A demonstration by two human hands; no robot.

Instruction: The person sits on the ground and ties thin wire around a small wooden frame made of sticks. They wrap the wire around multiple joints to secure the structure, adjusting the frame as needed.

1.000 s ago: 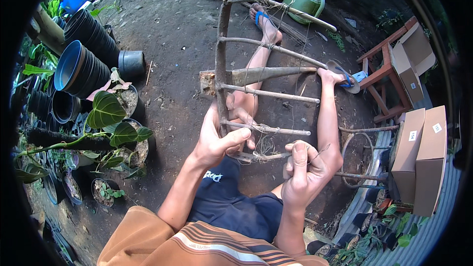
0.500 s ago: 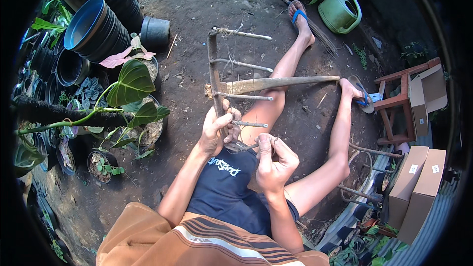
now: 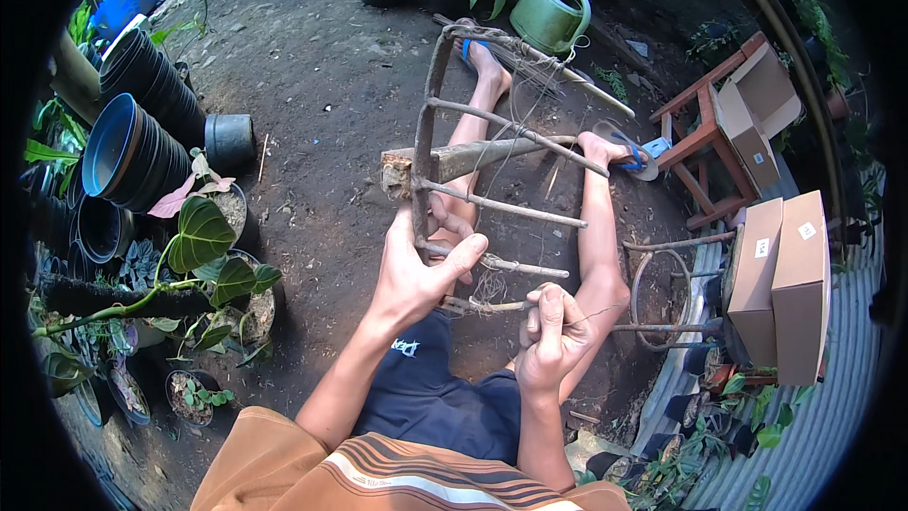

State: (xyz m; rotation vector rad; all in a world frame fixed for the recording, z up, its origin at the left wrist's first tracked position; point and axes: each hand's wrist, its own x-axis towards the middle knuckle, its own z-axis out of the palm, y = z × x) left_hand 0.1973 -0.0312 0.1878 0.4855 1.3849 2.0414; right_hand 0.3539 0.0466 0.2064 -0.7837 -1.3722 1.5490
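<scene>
A rake (image 3: 423, 147) with several long tines is held up over my legs, its wooden handle (image 3: 482, 156) pointing away toward my right foot. My left hand (image 3: 402, 270) is closed round the near part of the rake's head bar, thumb lying along a tine. Thin wire (image 3: 492, 286) is tangled round the nearest tines, and more loose strands hang from the farther ones. My right hand (image 3: 553, 341) is closed in a pinch at the tip of the nearest tine, with a fine wire strand showing beside the fingers. Whether it also grips the tine is hidden.
Stacked black pots (image 3: 142, 156) and potted plants (image 3: 203, 237) line the left. A green watering can (image 3: 549, 14) stands ahead. On the right are a wooden stool (image 3: 705, 132), cardboard boxes (image 3: 799, 274), a round metal frame (image 3: 653, 303) and corrugated sheeting (image 3: 804, 426).
The rake has tipped and come nearer the view, its tines now slanting down to the right. My right hand has moved slightly right and lower. The whole view has turned toward the right.
</scene>
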